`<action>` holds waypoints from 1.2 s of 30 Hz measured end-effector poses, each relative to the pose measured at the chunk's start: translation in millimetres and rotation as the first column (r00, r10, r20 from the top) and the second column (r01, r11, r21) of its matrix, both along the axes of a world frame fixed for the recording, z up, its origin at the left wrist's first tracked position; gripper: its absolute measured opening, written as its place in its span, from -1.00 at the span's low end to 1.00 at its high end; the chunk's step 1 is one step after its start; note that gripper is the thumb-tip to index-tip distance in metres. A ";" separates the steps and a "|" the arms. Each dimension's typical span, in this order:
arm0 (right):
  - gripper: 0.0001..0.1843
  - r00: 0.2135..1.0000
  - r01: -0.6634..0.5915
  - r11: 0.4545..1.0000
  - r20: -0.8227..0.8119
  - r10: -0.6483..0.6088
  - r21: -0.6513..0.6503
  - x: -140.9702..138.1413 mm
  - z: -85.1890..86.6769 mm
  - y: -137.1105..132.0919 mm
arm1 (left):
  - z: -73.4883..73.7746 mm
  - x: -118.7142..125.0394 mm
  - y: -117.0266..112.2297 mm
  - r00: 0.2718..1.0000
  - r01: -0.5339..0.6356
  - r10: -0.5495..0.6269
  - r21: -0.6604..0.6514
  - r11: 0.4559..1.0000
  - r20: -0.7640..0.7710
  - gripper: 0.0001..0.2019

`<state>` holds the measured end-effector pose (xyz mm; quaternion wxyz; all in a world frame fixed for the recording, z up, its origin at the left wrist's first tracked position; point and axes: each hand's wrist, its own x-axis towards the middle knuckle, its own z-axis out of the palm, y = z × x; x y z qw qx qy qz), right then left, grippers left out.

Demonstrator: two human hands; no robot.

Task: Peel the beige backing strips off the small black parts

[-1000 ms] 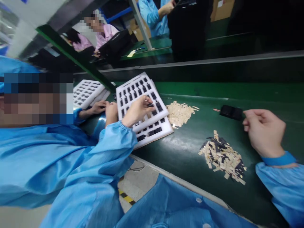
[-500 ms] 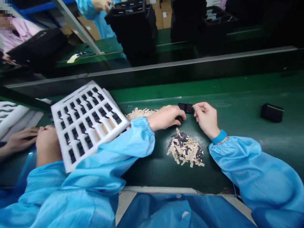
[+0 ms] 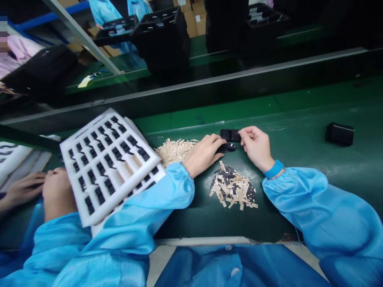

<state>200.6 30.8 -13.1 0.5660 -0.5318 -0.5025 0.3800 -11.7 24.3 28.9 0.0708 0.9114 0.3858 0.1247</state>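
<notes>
My left hand (image 3: 204, 153) rests on the green belt (image 3: 299, 159) with its fingers pinched on a small black part (image 3: 228, 147). Just to the right, my right hand (image 3: 256, 146) is closed on another black ribbed part (image 3: 229, 135), held a little above the first. Below both hands lies a heap of tan and black strips (image 3: 233, 188). A pile of plain tan strips (image 3: 173, 150) sits left of my left hand, beside a white foam tray (image 3: 107, 163) with black parts in its slots.
A black block (image 3: 340, 134) lies alone on the belt at the right. A co-worker's hands (image 3: 44, 189) rest at the left beside the tray. Stacks of black trays (image 3: 163, 38) stand beyond the metal rail at the back.
My left hand left the foam tray and came to the black part beside my right hand. My right hand picked up a black ribbed part. The view swung right.
</notes>
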 end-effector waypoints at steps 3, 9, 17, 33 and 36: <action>-0.77 1.000 0.004 1.000 -0.002 -0.004 0.007 0.8 -0.4 0.4 | -8.3 4.6 0.4 0.999 -0.007 0.008 0.024 1.000 -0.043 -0.66; -0.80 1.000 -0.005 1.000 0.006 0.005 0.005 0.9 0.0 0.1 | -11.3 4.1 2.2 1.000 0.020 -0.020 -0.019 1.000 -0.020 -0.75; -0.79 1.000 -0.007 1.000 -0.010 0.007 -0.011 0.0 2.1 -1.5 | -14.3 15.2 16.7 0.998 -0.062 0.068 0.199 0.978 -0.020 -0.83; -0.87 0.997 0.055 0.997 0.058 -0.052 -0.047 1.3 11.7 -6.4 | 39.7 -97.6 -6.5 0.900 -0.436 0.436 -0.005 0.900 -0.005 -0.86; -0.91 0.995 0.069 0.997 0.074 -0.066 -0.031 1.4 12.5 -6.8 | 52.3 -152.0 -12.4 0.734 -0.678 0.678 0.001 0.735 -0.043 -0.85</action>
